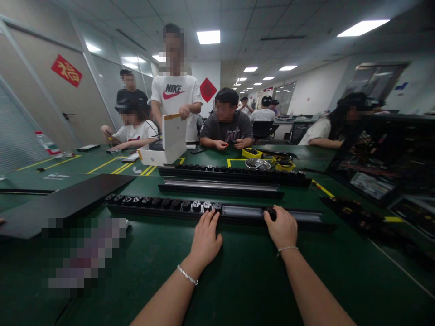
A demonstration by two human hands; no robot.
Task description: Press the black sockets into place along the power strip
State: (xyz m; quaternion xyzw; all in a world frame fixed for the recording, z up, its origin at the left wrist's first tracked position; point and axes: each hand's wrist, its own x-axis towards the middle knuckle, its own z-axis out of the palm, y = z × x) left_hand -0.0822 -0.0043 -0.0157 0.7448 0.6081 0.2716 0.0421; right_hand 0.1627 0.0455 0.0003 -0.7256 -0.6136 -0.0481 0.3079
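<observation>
Forearms foremost; left fingers spread on modules, right fingers pinch piece at rail.

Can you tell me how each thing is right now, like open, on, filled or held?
Left hand: open, fingertips touching the row of pieces
Right hand: closed on a black piece
Black piece: held
Near rail: partly filled
Middle rail: lying flat, silver strip showing
Far rail: lined with pieces
White box: open, lid up
Bottle: capped
Ceiling lights: on
</observation>
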